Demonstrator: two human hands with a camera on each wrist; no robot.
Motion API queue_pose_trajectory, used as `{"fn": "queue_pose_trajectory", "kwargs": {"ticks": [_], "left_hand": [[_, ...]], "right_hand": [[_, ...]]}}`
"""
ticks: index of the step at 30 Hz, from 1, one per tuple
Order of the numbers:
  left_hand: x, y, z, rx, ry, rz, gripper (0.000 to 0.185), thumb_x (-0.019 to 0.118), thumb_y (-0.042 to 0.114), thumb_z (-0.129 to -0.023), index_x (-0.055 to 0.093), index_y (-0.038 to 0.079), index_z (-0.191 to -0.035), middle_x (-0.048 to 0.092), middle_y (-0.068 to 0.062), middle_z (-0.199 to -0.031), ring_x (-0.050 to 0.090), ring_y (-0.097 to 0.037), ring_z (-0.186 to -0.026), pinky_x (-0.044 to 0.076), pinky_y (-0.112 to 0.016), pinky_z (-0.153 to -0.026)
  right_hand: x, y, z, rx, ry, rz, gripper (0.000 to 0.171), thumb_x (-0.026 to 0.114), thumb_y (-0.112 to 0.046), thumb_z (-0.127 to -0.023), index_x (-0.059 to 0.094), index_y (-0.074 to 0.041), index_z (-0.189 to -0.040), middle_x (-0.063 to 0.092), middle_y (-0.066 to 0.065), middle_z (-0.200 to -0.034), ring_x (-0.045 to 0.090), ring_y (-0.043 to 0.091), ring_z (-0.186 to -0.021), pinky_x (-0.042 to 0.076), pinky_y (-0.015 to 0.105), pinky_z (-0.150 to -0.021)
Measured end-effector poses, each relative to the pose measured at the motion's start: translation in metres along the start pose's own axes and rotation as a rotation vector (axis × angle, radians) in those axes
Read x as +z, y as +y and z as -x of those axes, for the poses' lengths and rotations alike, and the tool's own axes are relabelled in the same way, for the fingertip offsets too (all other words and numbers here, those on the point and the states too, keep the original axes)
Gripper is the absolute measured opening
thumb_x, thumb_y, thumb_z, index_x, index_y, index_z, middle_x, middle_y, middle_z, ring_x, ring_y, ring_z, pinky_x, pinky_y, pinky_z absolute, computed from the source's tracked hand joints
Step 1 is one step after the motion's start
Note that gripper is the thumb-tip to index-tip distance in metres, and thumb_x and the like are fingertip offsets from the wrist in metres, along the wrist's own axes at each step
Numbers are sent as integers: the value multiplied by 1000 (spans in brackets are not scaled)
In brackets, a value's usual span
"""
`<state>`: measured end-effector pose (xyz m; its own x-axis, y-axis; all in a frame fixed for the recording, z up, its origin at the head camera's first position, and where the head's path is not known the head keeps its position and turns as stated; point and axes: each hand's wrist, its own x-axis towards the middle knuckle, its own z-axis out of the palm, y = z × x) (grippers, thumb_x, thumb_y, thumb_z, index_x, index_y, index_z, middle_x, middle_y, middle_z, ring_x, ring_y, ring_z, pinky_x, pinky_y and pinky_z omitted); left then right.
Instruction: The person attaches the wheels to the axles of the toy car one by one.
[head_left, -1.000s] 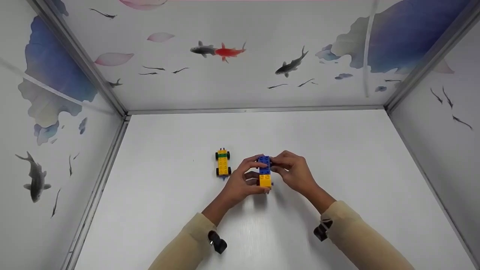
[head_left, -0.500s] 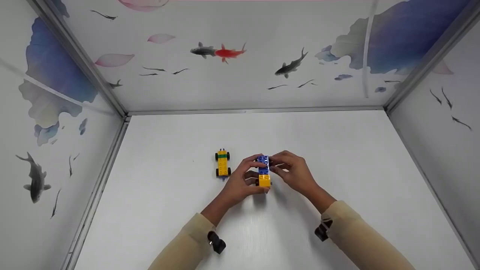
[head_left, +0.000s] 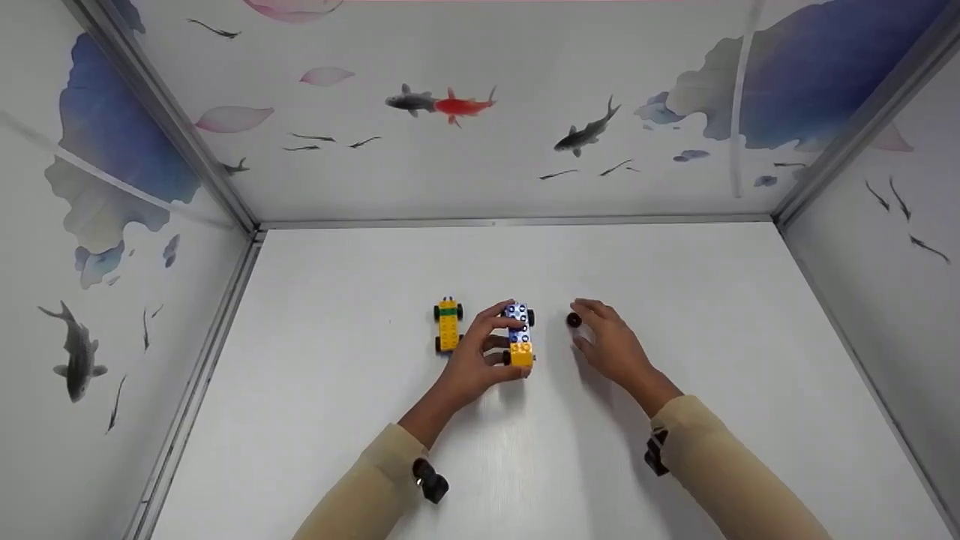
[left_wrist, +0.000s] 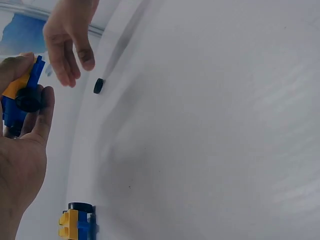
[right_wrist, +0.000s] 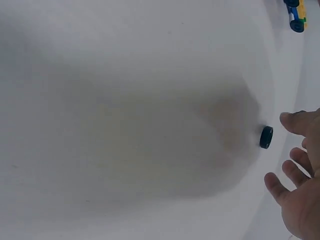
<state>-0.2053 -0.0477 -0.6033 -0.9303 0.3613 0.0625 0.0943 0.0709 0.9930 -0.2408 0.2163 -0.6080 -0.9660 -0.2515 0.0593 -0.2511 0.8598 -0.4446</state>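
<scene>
My left hand [head_left: 472, 352] grips a blue and yellow building-block car [head_left: 519, 330] in the head view, thumb at the yellow end and fingers along the blue end. Black wheels show at its sides, and a short pin sticks out at the lower right. In the left wrist view one wheel [left_wrist: 29, 100] of this car faces the camera. A loose black wheel [right_wrist: 266, 137] rests on the table by the fingertips of my right hand [head_left: 615, 346]. That hand's fingers are loosely spread, with a gap to the wheel in the right wrist view.
A second block car [head_left: 448, 326], yellow with a green band and black wheels, stands on the white table [head_left: 337, 420] just left of my left hand. White panels painted with fish [head_left: 461, 105] enclose the table at the back and sides.
My right hand has drawn away to the right from the held car, and the loose black wheel now shows by it. My left hand has shifted slightly left with the car.
</scene>
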Motion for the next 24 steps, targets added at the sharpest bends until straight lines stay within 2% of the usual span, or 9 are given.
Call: {"fn": "queue_pose_trajectory", "kwargs": {"ticks": [3,6,11,14,17,21,24], "left_hand": [[0,0,0,5,-3,-7,68,89,12,-78,57,29,-136,28,23,-163,64,-17,-118,56,-30,-101],[0,0,0,11,-9,-10,68,88,11,-78,58,32,-135,28,24,-162,64,-18,-119,57,-31,-100],[1,0,0,8,-14,1,67,88,12,-78,58,32,-135,28,24,-163,64,-19,-119,58,-33,-99],[1,1,-1,0,-13,-3,67,88,14,-79,58,32,-135,28,25,-162,64,-19,-119,58,-33,-99],[2,1,0,2,-14,-5,61,89,17,-78,62,32,-130,28,26,-162,64,-19,-120,58,-34,-99],[2,0,0,8,-8,-8,50,90,17,-78,66,33,-119,29,24,-163,64,-18,-120,58,-33,-99],[2,0,0,1,0,-20,47,90,19,-77,67,35,-115,29,25,-162,65,-16,-119,58,-31,-99]], "right_hand": [[5,5,1,-10,-62,68,54,64,-4,-97,51,-11,-149,44,9,-158,42,35,-147,43,55,-115],[8,8,2,-24,-79,104,47,62,-2,-98,56,-9,-144,50,10,-154,47,36,-142,47,60,-109],[8,11,3,-56,1,140,30,68,-2,-93,70,-7,-123,66,8,-129,61,32,-119,55,58,-91],[7,14,4,-83,45,150,23,72,0,-90,74,-8,-111,69,6,-114,62,30,-106,56,54,-82],[6,16,5,-84,62,136,19,74,0,-88,75,-9,-105,70,5,-107,62,29,-101,55,52,-79],[6,17,6,-59,43,73,23,74,-5,-90,72,-8,-113,66,8,-108,60,29,-102,56,50,-84],[4,16,6,-25,20,-26,32,71,-7,-93,68,-6,-125,61,10,-114,61,27,-104,56,45,-88]]}}
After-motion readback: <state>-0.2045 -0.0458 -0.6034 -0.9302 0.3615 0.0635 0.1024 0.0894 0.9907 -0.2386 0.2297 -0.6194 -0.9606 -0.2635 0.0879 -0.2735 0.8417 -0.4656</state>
